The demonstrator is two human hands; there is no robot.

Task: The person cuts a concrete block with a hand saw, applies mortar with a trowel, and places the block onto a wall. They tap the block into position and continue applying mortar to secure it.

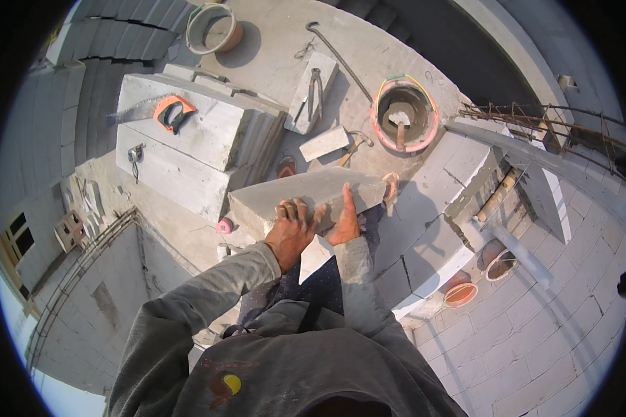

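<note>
A long grey lightweight concrete block [313,189] is tilted in front of my body, above my legs and feet. My left hand [293,235] grips its near edge, with bent fingers over the upper face. Just to the right, my right hand [346,221] holds the same edge, one digit stretched up across the face and the rest partly hidden. Beyond the block lie a small block piece [325,143] and a hammer [357,146], its handle partly covered. Under my hands a white pale surface [315,258] shows between my legs.
Stacked blocks [181,149] at left carry an orange-handled saw [174,113] and a tape measure [135,153]. Pincers [315,94] lie on another block. A mortar bucket [405,115] stands beside the block wall [424,229]; another bucket [214,29] is far left. Rebar [542,121] juts in at right.
</note>
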